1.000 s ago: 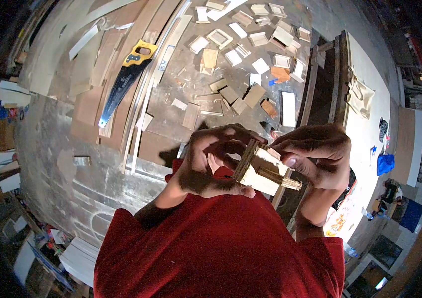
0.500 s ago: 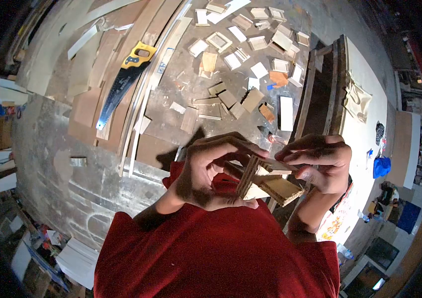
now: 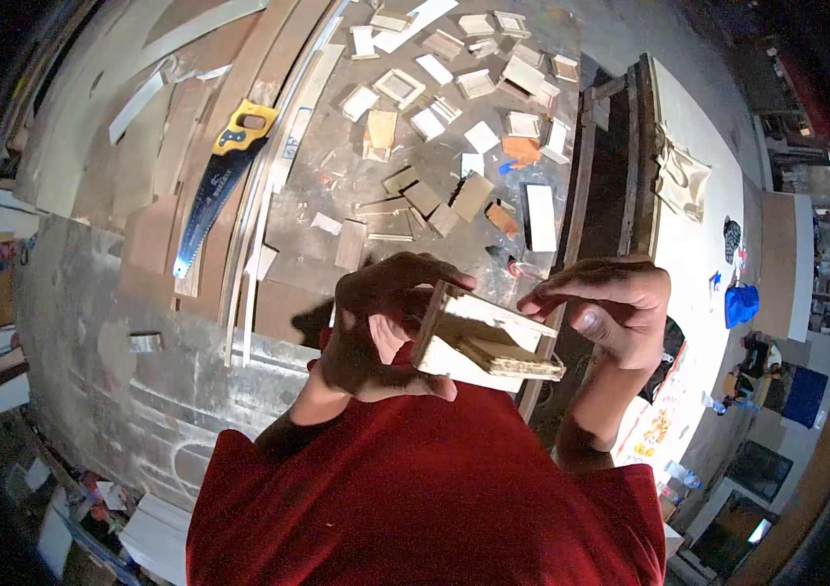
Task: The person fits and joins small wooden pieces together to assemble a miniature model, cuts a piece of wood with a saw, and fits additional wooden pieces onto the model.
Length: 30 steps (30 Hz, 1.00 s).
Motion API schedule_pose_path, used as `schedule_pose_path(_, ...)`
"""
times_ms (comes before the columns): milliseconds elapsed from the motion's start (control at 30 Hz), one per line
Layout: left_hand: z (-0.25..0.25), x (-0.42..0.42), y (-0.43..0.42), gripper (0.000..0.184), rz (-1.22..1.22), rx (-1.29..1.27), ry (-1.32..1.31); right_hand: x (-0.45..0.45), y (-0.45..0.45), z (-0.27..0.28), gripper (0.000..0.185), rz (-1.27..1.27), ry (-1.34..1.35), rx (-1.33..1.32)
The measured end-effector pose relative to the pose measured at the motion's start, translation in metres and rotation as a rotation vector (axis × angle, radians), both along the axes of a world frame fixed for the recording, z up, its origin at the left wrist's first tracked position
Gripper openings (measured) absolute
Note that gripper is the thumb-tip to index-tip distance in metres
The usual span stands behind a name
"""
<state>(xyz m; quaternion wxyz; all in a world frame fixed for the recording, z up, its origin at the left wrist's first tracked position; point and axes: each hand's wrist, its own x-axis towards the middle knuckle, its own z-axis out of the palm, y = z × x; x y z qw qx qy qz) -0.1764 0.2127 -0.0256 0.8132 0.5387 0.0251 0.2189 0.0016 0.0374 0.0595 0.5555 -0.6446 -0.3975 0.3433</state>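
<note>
A small wooden box [image 3: 446,359] is held up in front of the red shirt [image 3: 425,488], with an inner board [image 3: 508,360] set at a slant between its walls and its end toward three o'clock apparently open. The box is gripped at its nine o'clock end by the left hand [image 3: 361,332], which is partly closed, thumb below and fingers above. The right hand [image 3: 620,303] is half open at the two o'clock side, thumb and fingers apart; whether the box is touched by its fingertips cannot be told. The step in hand is judged to be the checking or adjusting of the inner board's fit. For that, a steady left grip and a light pinch on the board's free edge are called for, as the thin walls could be forced askew. From the box, loose wooden pieces [image 3: 471,197] are seen at twelve o'clock, the handsaw [image 3: 210,200] at ten and a tape roll [image 3: 146,342] at nine.
</note>
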Motion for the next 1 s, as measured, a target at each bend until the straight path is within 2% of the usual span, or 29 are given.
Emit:
schedule_pose_path(67,0.001,-0.002,0.002,0.092,-0.003,-0.065,0.081,0.002,0.001,0.000,0.024,0.059,-0.236,0.055)
schedule_pose_path(233,-0.006,0.006,0.007,0.091,-0.018,-0.040,0.046,0.003,0.002,-0.008,0.024,0.102,-0.207,0.037)
schedule_pose_path(300,-0.018,0.010,0.010,0.089,0.002,-0.024,-0.009,-0.001,-0.003,-0.022,0.026,-0.098,0.155,0.049)
schedule_pose_path(333,-0.028,0.009,0.014,0.087,0.023,0.105,-0.051,0.002,-0.004,-0.037,0.031,-0.099,0.226,0.159)
schedule_pose_path(367,-0.035,0.009,0.017,0.085,0.044,0.234,-0.093,0.008,-0.006,-0.043,0.035,-0.023,0.246,0.117)
schedule_pose_path(433,-0.038,0.009,0.006,0.079,0.163,0.085,0.010,0.001,-0.008,-0.065,0.039,-0.065,0.174,0.039)
schedule_pose_path(467,-0.050,0.011,0.008,0.078,0.176,0.134,-0.016,-0.001,-0.008,-0.071,0.042,-0.012,0.156,-0.064)
schedule_pose_path(500,-0.067,0.013,0.011,0.077,0.188,0.181,-0.041,-0.004,-0.009,-0.097,0.040,0.020,0.081,0.030)
schedule_pose_path(533,-0.078,0.015,0.012,0.076,0.208,0.222,-0.031,-0.012,-0.006,-0.104,0.038,-0.021,0.338,-0.006)
schedule_pose_path(567,-0.087,0.017,0.008,0.075,0.196,0.074,-0.036,-0.020,-0.003,-0.109,0.036,-0.061,0.597,-0.042)
schedule_pose_path(633,-0.094,0.021,0.008,0.074,0.141,-0.055,-0.012,-0.029,0.002,-0.125,0.029,-0.183,0.733,-0.042)
schedule_pose_path(700,-0.104,0.026,0.014,0.072,0.105,-0.049,-0.023,-0.034,0.007,-0.139,0.028,-0.284,0.770,-0.005)
schedule_pose_path(833,-0.127,0.029,0.018,0.072,0.013,-0.118,0.048,-0.031,0.010,-0.153,0.022,-0.313,0.819,-0.012)
schedule_pose_path(900,-0.135,0.028,0.018,0.071,-0.016,-0.137,0.061,-0.032,0.011,-0.166,0.020,-0.364,0.748,-0.092)
schedule_pose_path(967,-0.141,0.027,0.021,0.070,-0.073,-0.178,0.240,-0.032,0.011,-0.181,0.018,-0.371,0.728,-0.115)
schedule_pose_path(1000,-0.146,0.025,0.027,0.070,-0.123,-0.110,0.335,-0.032,0.010,-0.191,0.019,-0.407,0.717,-0.146)
